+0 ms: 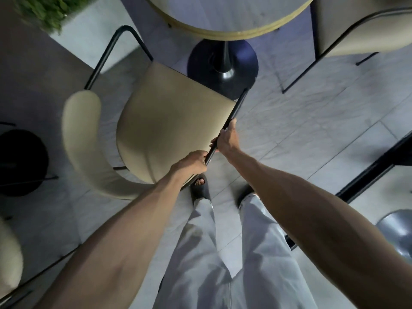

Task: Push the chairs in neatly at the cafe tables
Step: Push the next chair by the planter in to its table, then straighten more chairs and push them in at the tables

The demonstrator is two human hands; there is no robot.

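Observation:
A cream padded chair [169, 121] with a thin black metal frame stands in front of me, its curved backrest [78, 139] to the left and its seat pointing toward the round table [234, 30] at the top. My left hand [191, 162] and my right hand [226, 138] are both shut on the chair's black right armrest bar [236, 108], the left nearer to me. The seat's front edge lies close to the table's black pedestal base [223, 63], partly under the tabletop's rim.
A second cream chair [361, 25] stands at the top right of the table. A concrete planter with greenery [73, 25] sits at the upper left. Another black table base [20, 161] is at the left, a dark table edge [379, 163] at the right. My feet stand just behind the chair.

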